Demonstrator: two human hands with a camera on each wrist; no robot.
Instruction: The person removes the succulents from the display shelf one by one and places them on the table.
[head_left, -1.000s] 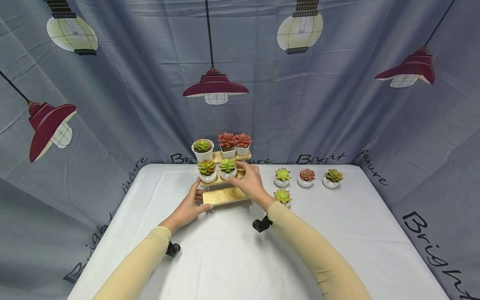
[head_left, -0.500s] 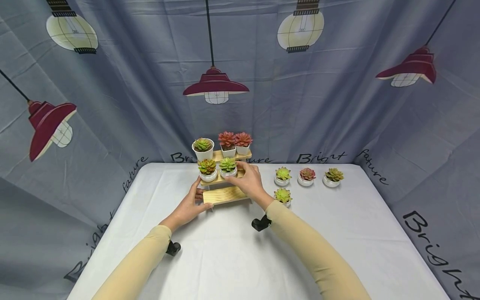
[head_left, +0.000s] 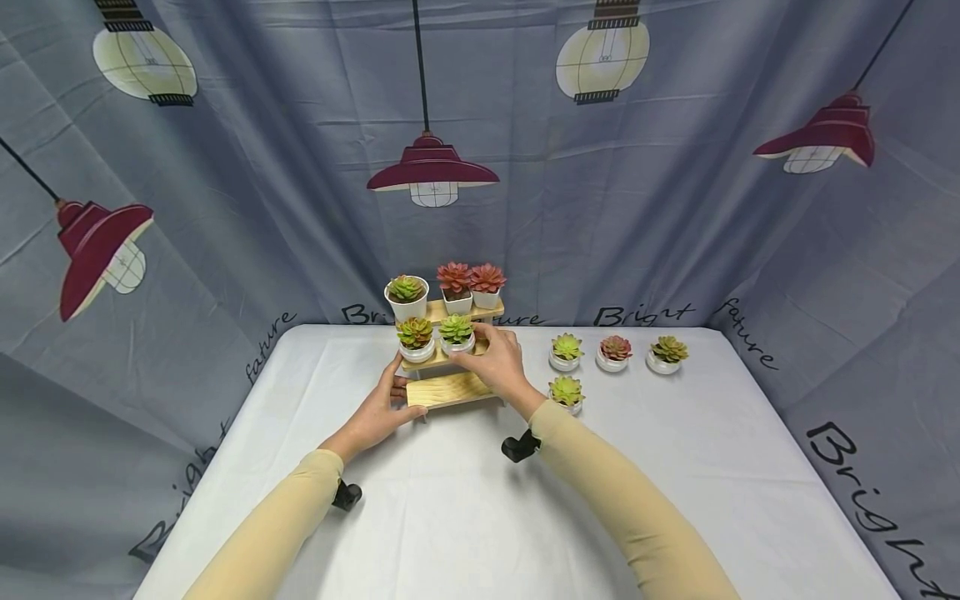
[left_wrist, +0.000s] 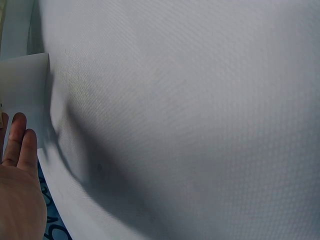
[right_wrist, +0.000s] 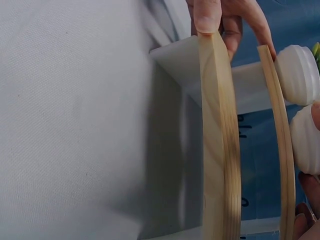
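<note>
A tiered plant stand (head_left: 450, 390) with wooden shelves and white side supports stands at the table's back. My left hand (head_left: 375, 417) grips its left end; in the right wrist view the thumb presses the lowest shelf (right_wrist: 212, 135) and the fingers reach behind. My right hand (head_left: 498, 367) holds a green succulent (head_left: 456, 329) in a round white pot (right_wrist: 305, 142) on the middle shelf. Left of it sits a green-orange succulent (head_left: 416, 333) in a similar pot. The top shelf bears a green succulent (head_left: 406, 289) and two red ones (head_left: 454, 279).
Several small succulents in white pots, among them a reddish one (head_left: 615, 350) and a light green one (head_left: 566, 392), stand on the white-clothed table (head_left: 442, 517) right of the stand. Behind hangs a grey-blue curtain (head_left: 525, 242) with printed lamps.
</note>
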